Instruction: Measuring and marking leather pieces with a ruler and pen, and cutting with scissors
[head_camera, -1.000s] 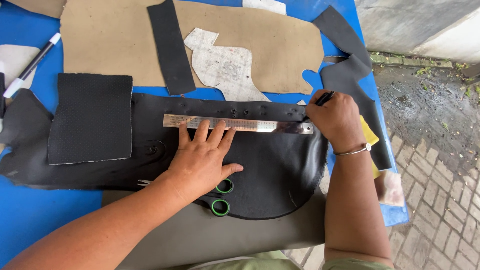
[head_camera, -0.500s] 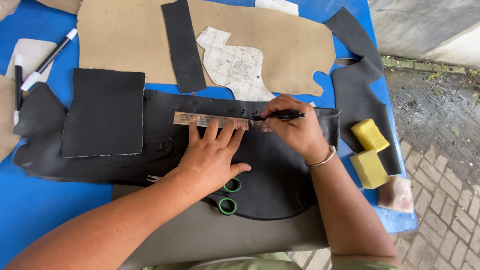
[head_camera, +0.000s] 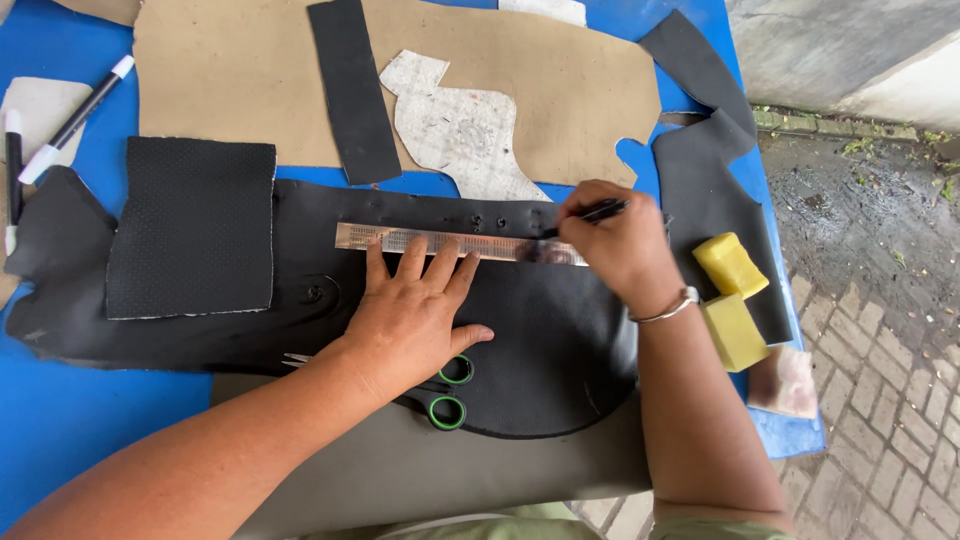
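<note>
- Step in hand, as judged: marking a line on the large black leather sheet (head_camera: 540, 340) lying on the blue surface (head_camera: 60, 430).
- Left hand (head_camera: 415, 320): fingers spread flat, pinning one long metal ruler (head_camera: 450, 243).
- Right hand (head_camera: 615, 245): fingers clamped on one black pen (head_camera: 590, 213) at the ruler's edge.
- Next move calls for a steady ruler.
- Count: two yellow blocks (head_camera: 730, 295); one green-handled pair of scissors (head_camera: 450, 395).

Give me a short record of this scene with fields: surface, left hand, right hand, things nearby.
surface: blue table
left hand: left hand flat on the black leather, fingertips on the metal ruler
right hand: right hand holds a black pen at the ruler's upper edge
under left hand: green-handled scissors
nearby: two yellow blocks, tan sheet, markers
</note>
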